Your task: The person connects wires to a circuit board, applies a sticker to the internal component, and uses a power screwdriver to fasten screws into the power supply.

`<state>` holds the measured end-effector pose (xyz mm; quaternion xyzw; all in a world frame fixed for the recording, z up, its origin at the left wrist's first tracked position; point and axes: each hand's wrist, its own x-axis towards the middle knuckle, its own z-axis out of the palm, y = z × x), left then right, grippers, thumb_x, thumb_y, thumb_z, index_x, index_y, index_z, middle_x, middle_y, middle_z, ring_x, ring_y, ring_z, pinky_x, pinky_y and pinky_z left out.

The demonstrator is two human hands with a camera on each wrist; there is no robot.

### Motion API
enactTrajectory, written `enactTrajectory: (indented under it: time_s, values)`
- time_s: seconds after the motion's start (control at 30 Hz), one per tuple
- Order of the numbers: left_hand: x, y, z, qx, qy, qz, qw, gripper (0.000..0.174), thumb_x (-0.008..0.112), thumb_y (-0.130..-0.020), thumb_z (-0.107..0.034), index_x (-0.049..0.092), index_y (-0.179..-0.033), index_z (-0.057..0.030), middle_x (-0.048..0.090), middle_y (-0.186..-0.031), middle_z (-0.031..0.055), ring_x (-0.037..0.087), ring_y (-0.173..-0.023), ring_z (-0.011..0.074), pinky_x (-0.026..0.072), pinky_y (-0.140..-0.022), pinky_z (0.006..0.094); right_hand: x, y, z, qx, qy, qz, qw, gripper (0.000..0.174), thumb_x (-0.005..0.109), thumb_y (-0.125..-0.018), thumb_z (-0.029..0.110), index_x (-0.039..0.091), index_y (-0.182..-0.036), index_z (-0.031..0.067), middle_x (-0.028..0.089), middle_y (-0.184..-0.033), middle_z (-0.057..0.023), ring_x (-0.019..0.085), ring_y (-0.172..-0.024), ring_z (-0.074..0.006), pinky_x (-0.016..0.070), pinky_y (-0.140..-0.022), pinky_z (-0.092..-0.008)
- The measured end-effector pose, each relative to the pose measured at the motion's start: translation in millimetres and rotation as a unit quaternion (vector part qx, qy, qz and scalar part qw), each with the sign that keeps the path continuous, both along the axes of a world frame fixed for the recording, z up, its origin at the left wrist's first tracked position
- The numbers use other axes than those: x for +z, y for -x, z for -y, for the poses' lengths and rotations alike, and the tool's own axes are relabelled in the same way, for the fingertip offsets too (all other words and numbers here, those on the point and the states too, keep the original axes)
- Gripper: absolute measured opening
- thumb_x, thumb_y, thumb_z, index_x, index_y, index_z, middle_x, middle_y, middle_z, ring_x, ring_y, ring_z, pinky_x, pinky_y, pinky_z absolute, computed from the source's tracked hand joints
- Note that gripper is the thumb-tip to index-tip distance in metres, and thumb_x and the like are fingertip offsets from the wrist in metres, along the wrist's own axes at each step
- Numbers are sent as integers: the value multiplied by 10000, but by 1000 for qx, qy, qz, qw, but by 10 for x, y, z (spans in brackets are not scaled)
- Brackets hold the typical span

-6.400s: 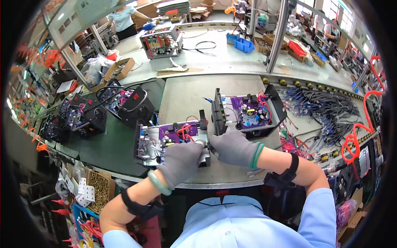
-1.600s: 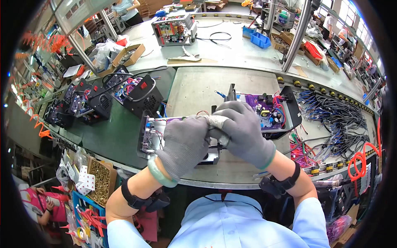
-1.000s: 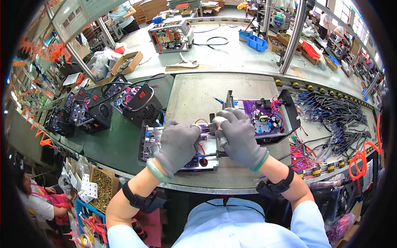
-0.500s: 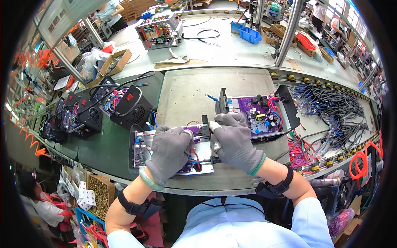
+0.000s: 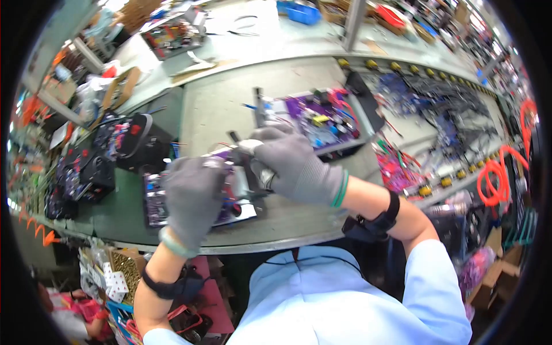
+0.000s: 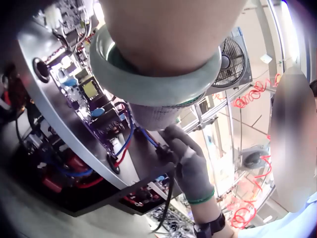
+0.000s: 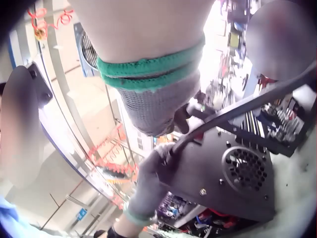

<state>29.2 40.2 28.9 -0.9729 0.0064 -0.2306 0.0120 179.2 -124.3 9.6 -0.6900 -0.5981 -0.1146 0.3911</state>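
A metal chassis with a purple circuit board (image 5: 150, 198) lies near the bench's front edge. Its upright black end panel (image 7: 208, 171) has a round fan grille and a black power cord (image 7: 237, 106) at its edge. My gloved right hand (image 5: 296, 164) grips the panel from outside, fingers curled. Inside the panel, my gloved left hand (image 5: 194, 192) has curled fingers over the board; what it holds is hidden. Blue and red wires (image 6: 130, 134) run below it towards the panel. Behind my right hand sits a second chassis with a purple board (image 5: 325, 121).
Several black units (image 5: 141, 141) stand on the green mat at left. Bundled grey cables (image 5: 454, 109) and pink-red wires (image 5: 397, 167) lie at right. An opened metal unit (image 5: 172, 31) and a blue bin (image 5: 303, 12) stand on the far bench. Red coiled hose (image 5: 489, 190) hangs at right.
Earlier both hands came together over the panel, then spread slightly apart. The head view has since swung right and blurred, and the panel now looks more tilted. Both hands stay at the near chassis.
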Motion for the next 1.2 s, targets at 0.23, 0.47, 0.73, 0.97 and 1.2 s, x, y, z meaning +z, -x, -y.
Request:
enactTrajectory:
  time_s: [0.23, 0.47, 0.73, 0.97, 1.2]
  values:
    - [143, 530, 567, -7, 190, 86, 978, 344, 551, -876, 26, 600, -1215, -4, 627, -1110, 182, 611, -1019, 299, 494, -897, 377, -210, -369, 1834, -62, 111, -158, 979, 220, 720, -794, 48, 705, -1012, 70, 679, -811, -121, 681, -726, -255, 542, -650, -343]
    - [-123, -482, 1659, -242, 266, -16, 933, 481, 689, -726, -38, 620, -1202, -39, 638, -1096, 178, 629, -961, 355, 512, -810, 419, -1236, -333, 2614, -280, 321, 72, 902, 271, 698, -685, 101, 670, -953, 126, 610, -919, -74, 605, -875, -303, 474, -747, -419]
    - [-404, -1856, 2108, -16, 153, 19, 988, 253, 738, -736, -262, 650, -861, -61, 652, -873, 144, 615, -818, 323, 458, -730, 440, -104, -463, 2831, -220, -108, -268, 932, 294, 615, -782, -86, 630, -1056, 21, 602, -955, -75, 600, -863, -142, 496, -781, -273]
    - [-419, -1764, 2034, -72, 178, 41, 981, 234, 697, -782, -306, 622, -651, -128, 627, -655, 62, 628, -719, 268, 419, -673, 429, 351, -1014, 1977, -149, -36, -28, 988, 271, 687, -798, 39, 680, -1066, 83, 637, -930, -103, 648, -815, -248, 521, -664, -341]
    - [-134, -1231, 1804, -192, 118, 27, 974, 254, 701, -780, -174, 660, -1015, -86, 665, -976, 110, 625, -863, 273, 460, -718, 403, -2, -1037, 1898, -190, 40, 133, 972, 230, 716, -798, 140, 694, -1026, 121, 637, -827, -43, 644, -683, -229, 507, -553, -359]
